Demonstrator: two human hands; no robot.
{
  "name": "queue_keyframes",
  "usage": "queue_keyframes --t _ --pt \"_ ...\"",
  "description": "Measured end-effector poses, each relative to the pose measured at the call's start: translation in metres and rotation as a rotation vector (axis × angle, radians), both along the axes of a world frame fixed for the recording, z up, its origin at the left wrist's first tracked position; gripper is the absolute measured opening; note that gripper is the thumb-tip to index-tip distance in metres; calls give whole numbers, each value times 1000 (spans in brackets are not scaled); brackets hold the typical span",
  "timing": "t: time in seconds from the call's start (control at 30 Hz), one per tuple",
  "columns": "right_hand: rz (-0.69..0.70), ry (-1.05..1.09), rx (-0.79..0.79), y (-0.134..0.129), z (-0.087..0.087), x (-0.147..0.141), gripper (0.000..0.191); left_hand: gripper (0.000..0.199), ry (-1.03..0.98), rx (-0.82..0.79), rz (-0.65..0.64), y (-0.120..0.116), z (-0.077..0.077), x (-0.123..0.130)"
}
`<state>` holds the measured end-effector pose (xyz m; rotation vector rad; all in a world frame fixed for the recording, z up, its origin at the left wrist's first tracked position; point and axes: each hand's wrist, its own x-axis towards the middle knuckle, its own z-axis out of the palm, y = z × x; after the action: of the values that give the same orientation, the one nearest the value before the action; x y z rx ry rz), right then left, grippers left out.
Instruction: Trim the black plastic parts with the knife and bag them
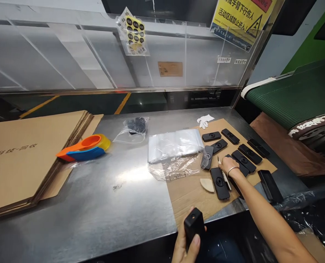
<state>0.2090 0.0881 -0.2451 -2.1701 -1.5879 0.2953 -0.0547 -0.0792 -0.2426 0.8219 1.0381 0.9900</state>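
the left hand is gripping a black part upright at the near edge of the steel counter, fingers wrapped around its sides. the right hand is reaching over a sheet of brown cardboard, its fingers at a slim, pale-handled tool among black rectangular pieces; whether it is gripping the tool is hard to tell. one black piece is lying just beside the tool, near a tan wedge. clear plastic bags are overlapping the cardboard, and a white glove is resting behind the pieces.
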Motion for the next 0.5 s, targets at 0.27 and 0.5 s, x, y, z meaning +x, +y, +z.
queue_keyframes --t 0.27,0.5 --pt "-30 335 81 -22 51 -5 30 59 274 319 -137 -3 -6 -6" --pt "184 1134 8 -122 67 -74 37 66 485 549 -144 4 5 -15"
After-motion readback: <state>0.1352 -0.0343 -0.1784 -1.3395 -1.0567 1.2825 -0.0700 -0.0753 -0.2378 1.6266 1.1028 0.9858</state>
